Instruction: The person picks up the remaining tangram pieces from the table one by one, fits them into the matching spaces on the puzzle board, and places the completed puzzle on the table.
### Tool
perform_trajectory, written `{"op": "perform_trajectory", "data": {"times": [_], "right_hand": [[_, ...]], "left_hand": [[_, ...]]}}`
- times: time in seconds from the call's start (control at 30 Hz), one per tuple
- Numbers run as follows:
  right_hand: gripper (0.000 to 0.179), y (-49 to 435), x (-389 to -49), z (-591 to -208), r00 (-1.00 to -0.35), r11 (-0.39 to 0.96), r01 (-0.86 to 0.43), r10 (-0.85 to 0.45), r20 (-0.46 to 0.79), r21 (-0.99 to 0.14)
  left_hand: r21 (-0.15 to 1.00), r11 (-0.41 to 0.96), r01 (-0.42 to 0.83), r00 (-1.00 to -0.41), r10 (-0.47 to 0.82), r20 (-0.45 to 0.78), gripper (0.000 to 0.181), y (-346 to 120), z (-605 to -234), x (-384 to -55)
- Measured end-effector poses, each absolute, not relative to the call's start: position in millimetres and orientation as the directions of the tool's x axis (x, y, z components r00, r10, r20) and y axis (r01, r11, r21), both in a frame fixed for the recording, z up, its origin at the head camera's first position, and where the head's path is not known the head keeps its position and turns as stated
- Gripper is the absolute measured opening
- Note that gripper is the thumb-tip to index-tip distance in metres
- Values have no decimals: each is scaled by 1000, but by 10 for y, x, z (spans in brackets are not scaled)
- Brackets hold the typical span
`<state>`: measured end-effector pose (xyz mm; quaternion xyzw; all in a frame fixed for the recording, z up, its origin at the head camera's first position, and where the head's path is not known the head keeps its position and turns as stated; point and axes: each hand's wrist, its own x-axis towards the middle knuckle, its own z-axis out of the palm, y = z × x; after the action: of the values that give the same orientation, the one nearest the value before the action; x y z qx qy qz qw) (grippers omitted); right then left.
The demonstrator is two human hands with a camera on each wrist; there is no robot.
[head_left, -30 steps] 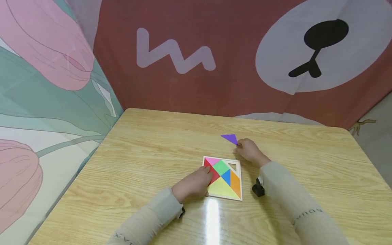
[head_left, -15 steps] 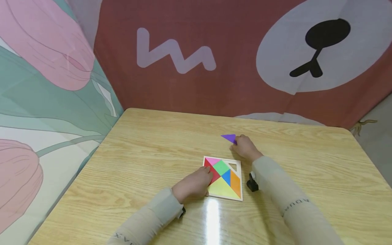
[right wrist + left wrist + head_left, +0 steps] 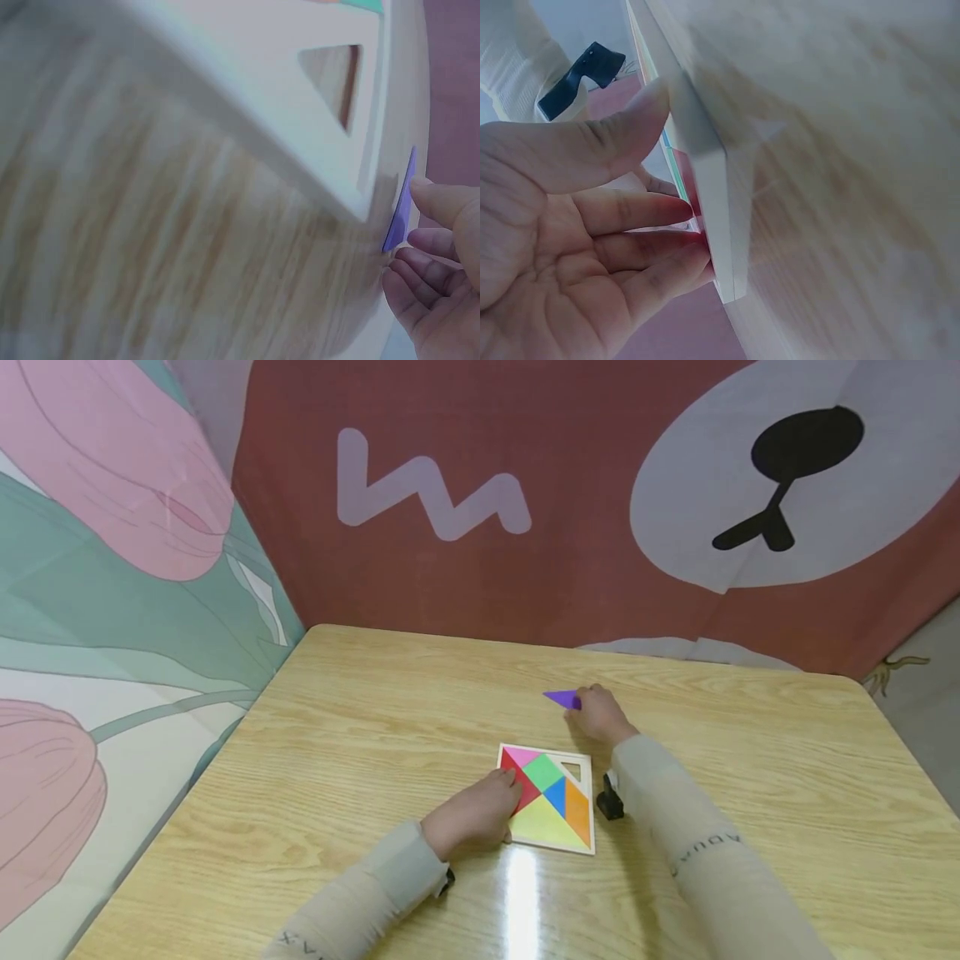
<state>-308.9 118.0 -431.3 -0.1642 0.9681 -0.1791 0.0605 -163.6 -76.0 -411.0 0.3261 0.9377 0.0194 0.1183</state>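
A square white-framed tangram board [image 3: 551,846] lies on the table in the head view, with red [image 3: 528,792], pink, green, blue, orange and yellow [image 3: 547,822] pieces in it. Its upper right corner is a bare recess with a triangular cut-out [image 3: 337,79]. My left hand [image 3: 476,806] rests on the board's left side, fingertips pressing near the red piece, thumb at the frame [image 3: 712,172]. Behind the board, my right hand [image 3: 600,714] pinches a purple triangle tangram piece [image 3: 561,698] between thumb and fingers. The piece's right end is hidden by the fingers.
The wooden table [image 3: 375,718] runs back to a red curtain [image 3: 450,585] printed with a cartoon face. A flowered cloth [image 3: 135,610] hangs at the left. Black wrist devices [image 3: 611,799] sit under the sleeves.
My right hand has moved slightly left and taken a fuller grip on the purple triangle, covering more of it. The left hand and the board look the same.
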Motion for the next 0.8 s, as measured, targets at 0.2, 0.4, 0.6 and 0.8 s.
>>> {"op": "perform_trajectory", "data": {"times": [0.2,0.4,0.6,0.8], "right_hand": [[38,1178,-3119,-4310,-947,877,-265,-314,-60,-401],[40,1168,-3138,-4316,-952,888,-245,-295,-75,-389],[40,1187,-3164,-4375,-959,897,-232,-276,-68,-376],[35,1191,-3185,-4404,-961,894,-240,-273,-35,-379]], "left_hand": [[108,789,605,-761,613,-212,46,-761,-4100,-1628],[125,804,581,-773,593,-227,50,-746,-4093,-1626],[138,816,562,-774,577,-258,56,-735,-4097,-1630],[127,814,567,-775,579,-253,56,-729,-4110,-1641]]}}
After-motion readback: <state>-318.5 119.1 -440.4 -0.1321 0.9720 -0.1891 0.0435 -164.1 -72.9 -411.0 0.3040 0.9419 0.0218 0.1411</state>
